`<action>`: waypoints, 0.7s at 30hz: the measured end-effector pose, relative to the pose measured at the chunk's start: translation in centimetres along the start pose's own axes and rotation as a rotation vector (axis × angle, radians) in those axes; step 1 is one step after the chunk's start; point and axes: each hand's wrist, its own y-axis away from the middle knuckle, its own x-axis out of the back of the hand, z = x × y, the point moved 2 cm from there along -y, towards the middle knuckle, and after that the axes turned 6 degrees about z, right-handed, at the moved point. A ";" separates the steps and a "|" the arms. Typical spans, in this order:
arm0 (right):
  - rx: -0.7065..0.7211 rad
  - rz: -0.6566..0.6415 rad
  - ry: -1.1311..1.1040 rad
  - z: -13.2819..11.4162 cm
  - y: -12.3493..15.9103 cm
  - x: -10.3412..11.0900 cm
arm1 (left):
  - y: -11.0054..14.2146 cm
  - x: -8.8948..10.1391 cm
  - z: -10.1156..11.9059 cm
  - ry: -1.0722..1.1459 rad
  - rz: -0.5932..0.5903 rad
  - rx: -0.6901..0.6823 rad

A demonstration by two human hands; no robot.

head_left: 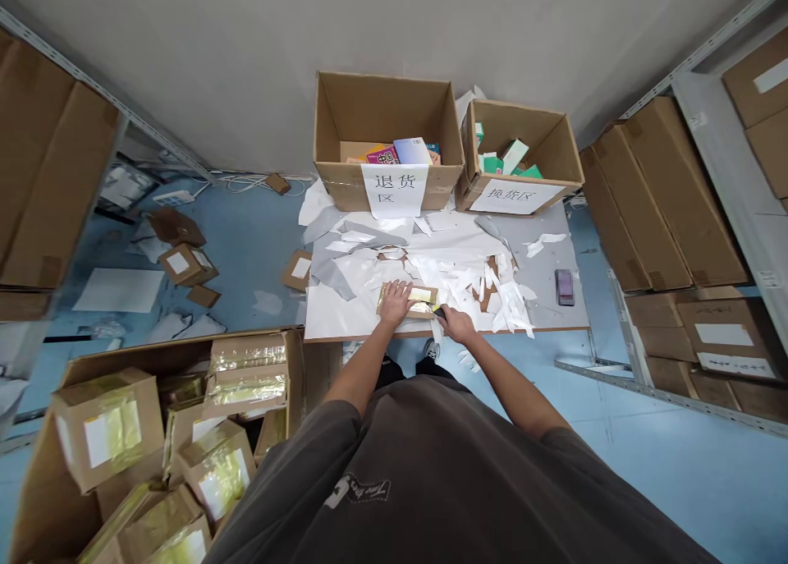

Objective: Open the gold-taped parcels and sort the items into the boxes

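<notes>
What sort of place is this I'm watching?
Likely a warehouse corner for returned goods: two boxes carry signs reading returns and exchanges in Chinese, taped parcels crowd a carton at left, and shelving stands at right.

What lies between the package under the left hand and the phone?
In the head view: mostly white paper scraps right of the package, then bare tabletop beside the phone.

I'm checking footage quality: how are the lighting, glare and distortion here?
In the head view, lighting looks fairly even; glare streaks the yellow tape on parcels at lower left. Also in the head view, wide-angle stretch makes the right-hand shelf cartons lean, and the cutter in the right hand is too small to make out well.
</notes>
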 end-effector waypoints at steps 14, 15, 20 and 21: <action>-0.056 0.045 -0.045 0.7 0.1 -0.6 | 0.4 0.3 0.6 -0.030 -0.172 0.111; -0.068 0.049 -0.049 0.7 0.2 -0.6 | 0.4 0.4 0.6 -0.035 -0.171 0.124; -0.023 0.056 -0.040 1.0 -0.1 -0.3 | 0.3 1.0 0.9 -0.040 -0.179 0.115; -0.004 0.049 -0.034 1.1 -0.2 -0.2 | 0.3 1.1 1.0 -0.039 -0.182 0.109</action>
